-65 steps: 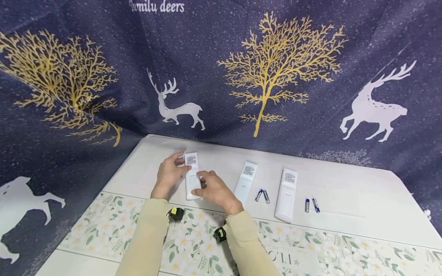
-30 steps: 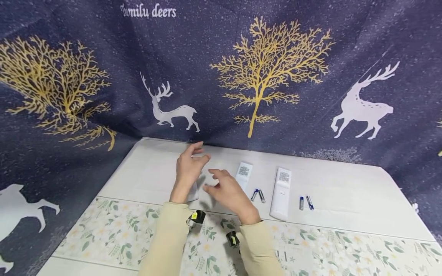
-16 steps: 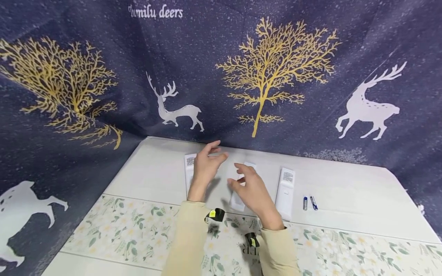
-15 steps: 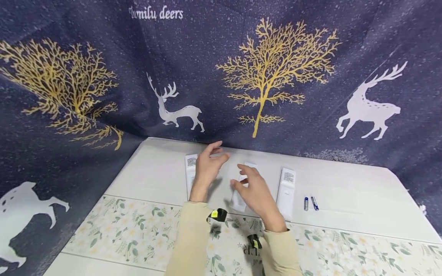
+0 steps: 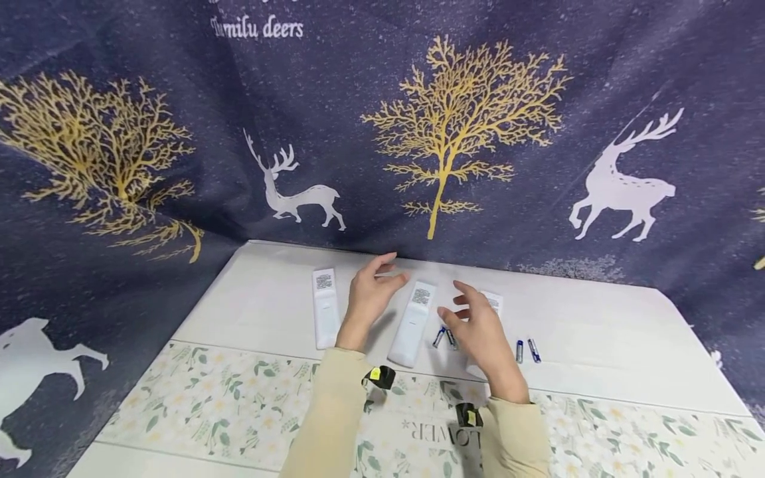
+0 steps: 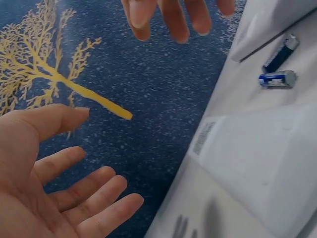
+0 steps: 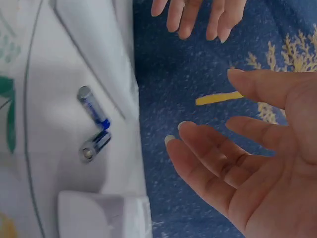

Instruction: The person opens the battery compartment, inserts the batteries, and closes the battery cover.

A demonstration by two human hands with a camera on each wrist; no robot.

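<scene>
My left hand [image 5: 369,299] hovers over the table between the left remote control [image 5: 327,318] and the middle remote control [image 5: 411,328], fingers relaxed and nothing in them. In the left wrist view its fingers [image 6: 94,191] spread loosely. My right hand [image 5: 478,328] is raised too, its palm bare in the right wrist view, where its thumb and fingers [image 7: 205,178] stand apart. It partly covers the right remote control [image 5: 493,301]. Two blue-and-silver batteries [image 5: 439,336] lie between the middle and right remotes, just left of the right hand. All three white remotes lie back side up.
Another pair of batteries [image 5: 519,351] lies right of the right remote. The white table [image 5: 597,332] carries a floral printed strip [image 5: 227,392] along its front. A dark blue cloth [image 5: 382,133] with trees and deer hangs behind and at the left.
Both hands have left the left remote, which lies on the table, and moved right above the table. The middle remote is uncovered again, while the right hand has come over the right remote.
</scene>
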